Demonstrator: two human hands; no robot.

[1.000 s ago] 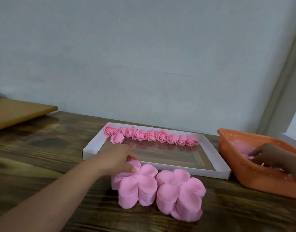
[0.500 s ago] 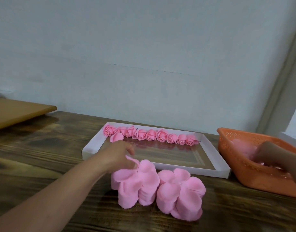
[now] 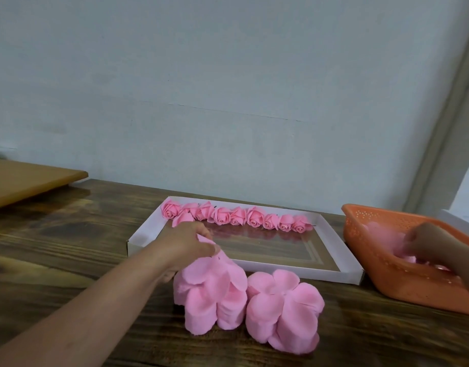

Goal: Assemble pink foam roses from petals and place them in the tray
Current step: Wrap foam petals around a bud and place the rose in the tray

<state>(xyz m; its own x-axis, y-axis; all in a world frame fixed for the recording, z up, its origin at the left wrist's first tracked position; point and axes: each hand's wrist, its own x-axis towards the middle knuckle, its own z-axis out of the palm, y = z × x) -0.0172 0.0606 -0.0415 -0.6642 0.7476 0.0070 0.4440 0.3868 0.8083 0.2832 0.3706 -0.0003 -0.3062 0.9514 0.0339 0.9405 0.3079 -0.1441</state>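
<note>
Left grip [image 3: 187,245] pinches top petal sheet [image 3: 209,271] | right grip [image 3: 426,246] in orange basket [image 3: 360,234], hold unclear | tray [image 3: 334,272] behind stacks [image 3: 283,311]

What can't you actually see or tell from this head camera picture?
- Right hand: its fingertips are buried in the orange basket, so what it holds is hidden.
- Basket contents: blurred pink, pieces uncountable.
- Left hand: pinches a petal sheet off the left stack; its fingertips are hidden behind the foam.
- One rose: partly behind that hand.
- Basket's right end: cut off by the frame edge.
</note>
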